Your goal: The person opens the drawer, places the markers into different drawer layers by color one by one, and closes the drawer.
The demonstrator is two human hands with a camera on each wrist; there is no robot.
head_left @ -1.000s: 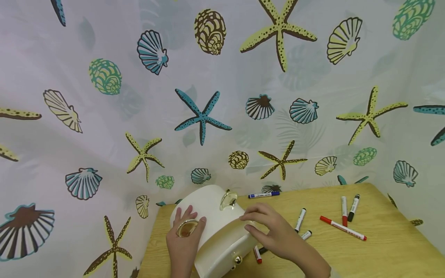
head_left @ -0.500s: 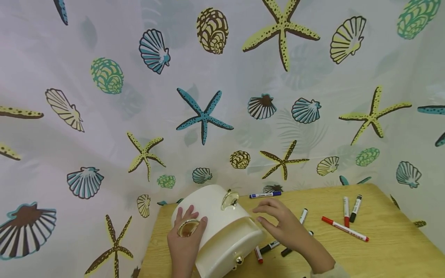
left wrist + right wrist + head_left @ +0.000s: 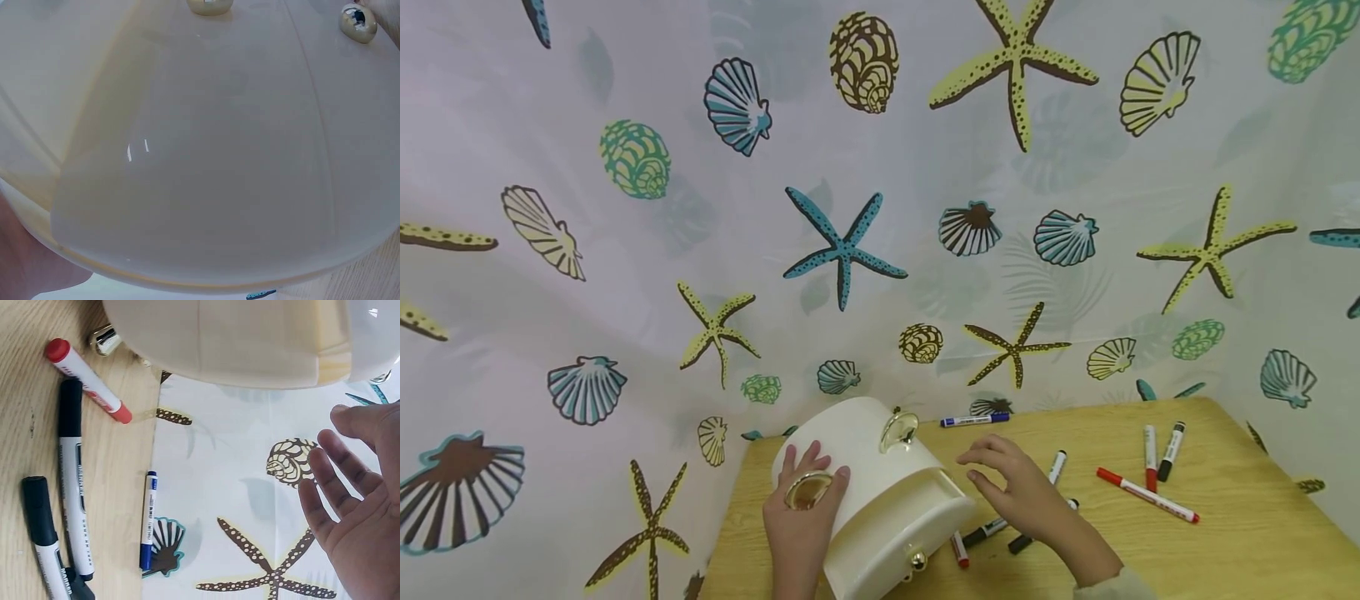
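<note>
I have the glossy white case [image 3: 857, 437] on the counter [image 3: 1247, 467], around six o'clock in the head view, with its drawer [image 3: 891, 533] standing partly out toward five o'clock. The shell looks like hard, smooth moulded plastic, so I'd expect it to be stiff, fairly light for its bulk and a little slippery under bare skin; a sharp knock might scuff it, but I doubt it would bend. I'd favour the gold knob [image 3: 918, 560] at five o'clock or the drawer's upper rim as a hold, with the case body braced from the opposite side, because a light shell could slide along when the drawer is worked. The raised gold oval [image 3: 808, 493] at nine o'clock and the gold loop [image 3: 899, 433] at one look like natural stops for the fingers. The left hand [image 3: 801, 521] lies over the case at nine o'clock, fingers spread on the shell and the oval between thumb and forefinger; the left wrist view is nearly filled by white surface, so I can't tell how hard it presses. The right hand [image 3: 1011, 483] hangs at three o'clock, just beside the drawer's edge and apart from it, thumb clear of loosely bent fingers, holding nothing. Below its forearm, toward four o'clock, lies a black-capped marker [image 3: 1021, 543].
</note>
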